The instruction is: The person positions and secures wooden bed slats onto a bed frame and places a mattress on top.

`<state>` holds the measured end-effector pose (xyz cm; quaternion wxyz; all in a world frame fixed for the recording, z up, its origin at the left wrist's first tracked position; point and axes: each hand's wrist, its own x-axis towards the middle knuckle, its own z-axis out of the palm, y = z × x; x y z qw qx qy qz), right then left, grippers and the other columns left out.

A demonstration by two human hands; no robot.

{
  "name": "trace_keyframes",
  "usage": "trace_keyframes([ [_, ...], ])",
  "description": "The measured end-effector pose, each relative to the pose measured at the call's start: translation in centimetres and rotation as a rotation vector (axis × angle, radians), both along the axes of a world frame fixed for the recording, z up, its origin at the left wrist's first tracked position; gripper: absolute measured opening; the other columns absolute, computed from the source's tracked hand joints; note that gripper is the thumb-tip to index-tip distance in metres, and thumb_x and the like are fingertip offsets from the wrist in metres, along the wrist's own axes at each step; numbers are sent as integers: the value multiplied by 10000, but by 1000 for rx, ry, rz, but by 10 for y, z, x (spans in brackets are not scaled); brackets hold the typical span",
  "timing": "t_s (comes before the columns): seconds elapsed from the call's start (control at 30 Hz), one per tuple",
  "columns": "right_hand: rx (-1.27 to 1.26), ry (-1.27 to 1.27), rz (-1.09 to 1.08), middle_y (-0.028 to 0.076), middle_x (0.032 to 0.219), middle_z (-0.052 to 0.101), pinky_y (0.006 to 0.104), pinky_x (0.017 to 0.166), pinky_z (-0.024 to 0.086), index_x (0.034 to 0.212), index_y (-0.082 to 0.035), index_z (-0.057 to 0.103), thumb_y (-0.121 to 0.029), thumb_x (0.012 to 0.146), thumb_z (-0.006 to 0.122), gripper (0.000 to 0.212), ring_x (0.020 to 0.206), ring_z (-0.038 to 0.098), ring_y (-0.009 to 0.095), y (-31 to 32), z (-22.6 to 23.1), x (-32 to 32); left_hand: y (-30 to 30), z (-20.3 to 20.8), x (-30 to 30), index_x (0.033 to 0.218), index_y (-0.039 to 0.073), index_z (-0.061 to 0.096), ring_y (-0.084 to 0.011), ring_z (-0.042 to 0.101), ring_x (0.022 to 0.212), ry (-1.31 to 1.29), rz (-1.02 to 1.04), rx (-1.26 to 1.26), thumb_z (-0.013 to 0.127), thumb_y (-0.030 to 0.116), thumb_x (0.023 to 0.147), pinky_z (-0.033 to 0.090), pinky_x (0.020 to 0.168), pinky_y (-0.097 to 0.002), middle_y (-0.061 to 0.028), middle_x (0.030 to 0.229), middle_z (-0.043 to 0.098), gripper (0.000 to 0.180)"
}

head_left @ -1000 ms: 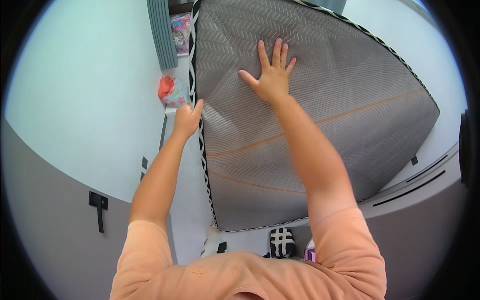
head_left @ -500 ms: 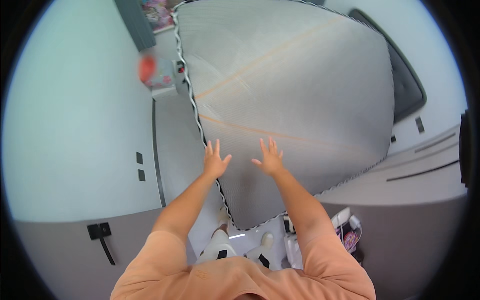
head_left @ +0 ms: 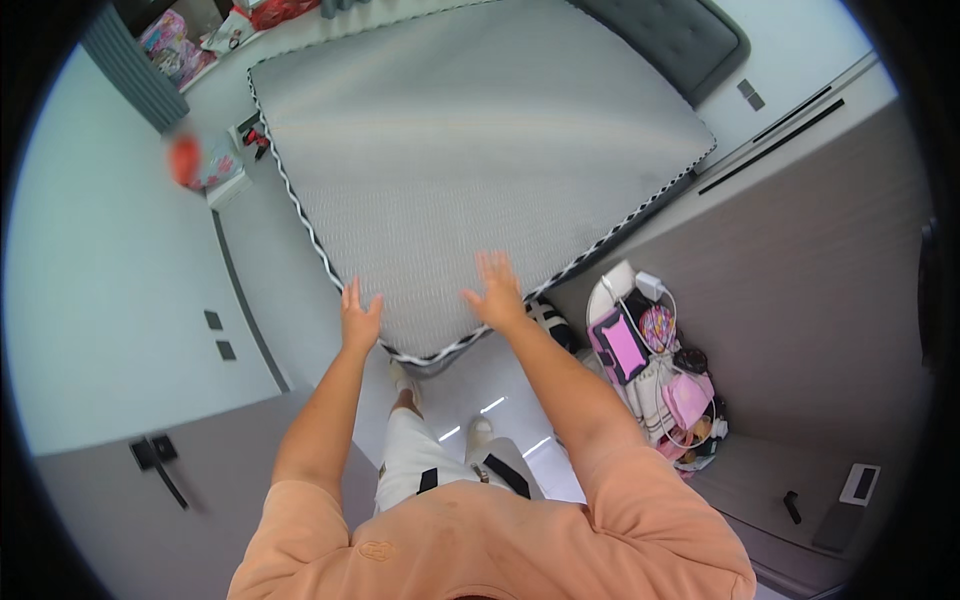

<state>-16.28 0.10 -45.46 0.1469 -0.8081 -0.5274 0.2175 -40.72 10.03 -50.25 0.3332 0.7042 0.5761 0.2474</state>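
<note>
Left hand (head_left: 361, 318) fingers spread, palm down, at the mattress's (head_left: 440, 160) left edge; right hand (head_left: 498, 292) also spread, over the top, inside the front edge; neither grips anything; contact or a slight hover, cannot tell; near corner (head_left: 412, 357) sits between the hands, a bit closer to the body than either; left hand is nearer to it; mattress lies flat-looking, ahead of both hands, spreading away and to the right; left edge runs forward and leftward from that corner, front edge runs off forward and rightward; which is the long axis, cannot tell in this bent view; black-and-white trim (head_left: 292, 192) follows both edges; farther out, dark headboard (head_left: 680, 45) beyond the right end; pink tablet (head_left: 624, 347) among clutter right of the right forearm; grey curtain (head_left: 133, 70) far left, well apart.
</note>
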Motion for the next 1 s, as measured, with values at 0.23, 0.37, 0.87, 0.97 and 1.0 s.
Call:
trace_keyframes([
  [0.23, 343, 187, -211, 280, 1421, 163, 420, 1060, 208, 1391, -36, 216, -317, 790, 639, 787, 1317, 201, 386, -99, -72, 4, -91, -38, -29, 1359, -8, 280, -363, 298, 1277, -41, 266, -200, 542, 370, 851, 264, 1043, -379, -259, 1362, 317, 686],
  [0.37, 288, 391, -466, 256, 1422, 194, 375, 1065, 203, 1379, 18, 197, -362, 837, 580, 764, 1320, 202, 373, -123, -122, -13, -114, -77, -45, 1375, -13, 246, -341, 280, 1296, -229, 418, -399, 483, 431, 879, 254, 1046, -367, -241, 1384, 303, 707],
  [0.87, 786, 1575, -1411, 99, 1278, 443, 422, 960, 356, 1255, -57, 421, -365, 818, 496, 540, 1154, 433, 274, -11, -177, -25, 6, -110, -6, 1378, -20, 204, -235, 366, 1230, -892, 504, -349, 454, 155, 914, 256, 1033, -341, -141, 1373, 339, 556],
  [0.97, 699, 1401, -1469, 83, 1291, 442, 388, 982, 340, 1252, -45, 427, -345, 811, 511, 540, 1140, 444, 270, 15, -158, -15, 34, -84, 8, 1385, -16, 196, -236, 371, 1234, -894, 438, -287, 439, 105, 902, 276, 1029, -341, -150, 1373, 338, 554],
  [1.0, 684, 1422, -1438, 93, 1287, 441, 382, 981, 338, 1260, -34, 413, -319, 819, 522, 536, 1141, 442, 265, 29, -163, -10, 54, -78, 15, 1386, -16, 197, -238, 371, 1236, -878, 399, -242, 442, 94, 896, 279, 1029, -343, -155, 1373, 337, 558],
])
